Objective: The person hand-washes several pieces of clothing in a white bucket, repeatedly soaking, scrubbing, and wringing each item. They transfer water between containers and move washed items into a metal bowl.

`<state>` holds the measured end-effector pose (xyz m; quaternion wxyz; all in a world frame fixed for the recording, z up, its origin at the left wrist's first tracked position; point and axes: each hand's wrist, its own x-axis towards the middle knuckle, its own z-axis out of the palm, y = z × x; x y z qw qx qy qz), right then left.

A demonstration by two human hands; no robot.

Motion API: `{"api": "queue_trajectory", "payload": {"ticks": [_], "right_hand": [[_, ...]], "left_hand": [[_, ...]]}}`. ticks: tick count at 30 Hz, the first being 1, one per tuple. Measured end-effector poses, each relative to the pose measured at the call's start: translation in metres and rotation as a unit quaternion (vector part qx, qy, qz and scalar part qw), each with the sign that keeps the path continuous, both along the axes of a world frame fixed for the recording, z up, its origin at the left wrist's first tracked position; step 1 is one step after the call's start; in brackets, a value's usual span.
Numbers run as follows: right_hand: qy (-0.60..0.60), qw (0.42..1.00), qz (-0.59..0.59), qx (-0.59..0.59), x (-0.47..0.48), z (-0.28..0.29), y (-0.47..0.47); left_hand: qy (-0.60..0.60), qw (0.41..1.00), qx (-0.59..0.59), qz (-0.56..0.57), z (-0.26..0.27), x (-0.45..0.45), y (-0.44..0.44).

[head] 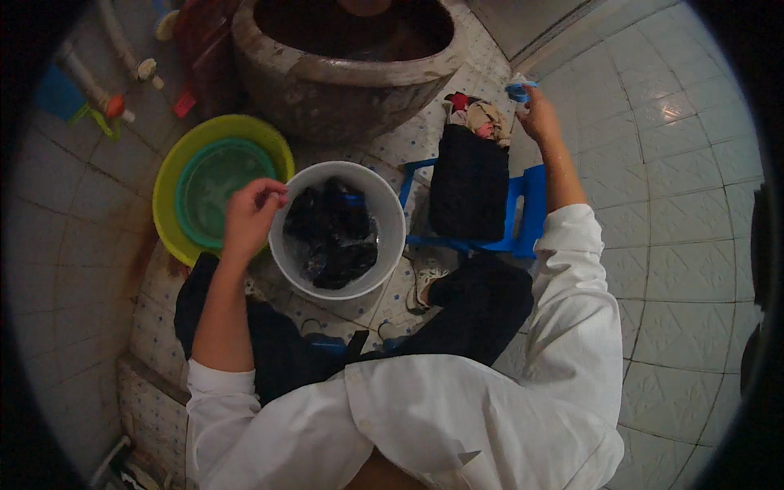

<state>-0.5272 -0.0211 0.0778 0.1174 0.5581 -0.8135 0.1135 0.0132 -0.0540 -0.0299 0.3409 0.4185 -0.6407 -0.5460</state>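
My left hand point(252, 211) is at the left rim of a white plastic bucket point(397, 245), fingers loosely bent, with nothing visible in them. Whether it touches the rim is hard to tell. Dark wet cloth point(334, 236) lies in water inside the bucket. Out to the far right, my right hand point(540, 113) grips a small blue-and-white object point(520, 90), too blurred to name. Below that hand, a folded black cloth point(468, 190) rests over a blue plastic stool point(531, 211). Beyond it is a bundle of beige, red and pink cloth point(487, 119).
A green basin point(184, 208) holding water sits inside a yellow-green basin point(162, 211), left of the bucket. A large brown glazed vat point(331, 92) stands behind. Pipes with a red-orange fitting point(114, 106) run along the left wall. A tiled wall point(680, 251) rises at right.
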Motion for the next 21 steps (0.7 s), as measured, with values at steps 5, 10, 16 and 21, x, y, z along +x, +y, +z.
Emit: {"api": "queue_trajectory", "payload": {"ticks": [5, 10, 16, 21], "right_hand": [[-0.185, 0.958, 0.194, 0.104, 0.145, -0.086, 0.008], [-0.242, 0.848, 0.387, 0.270, 0.308, -0.213, 0.014], [-0.060, 0.880, 0.283, 0.377, 0.365, -0.329, 0.028], [-0.192, 0.884, 0.166, 0.393, 0.375, -0.399, 0.018]], "left_hand": [[0.034, 0.999, -0.033, 0.024, -0.004, 0.009, -0.002], [0.006, 0.998, -0.020, 0.056, 0.007, 0.007, -0.008], [-0.053, 0.997, 0.027, 0.046, 0.030, 0.007, 0.008], [-0.037, 0.996, 0.010, 0.084, 0.042, 0.014, 0.007]]}}
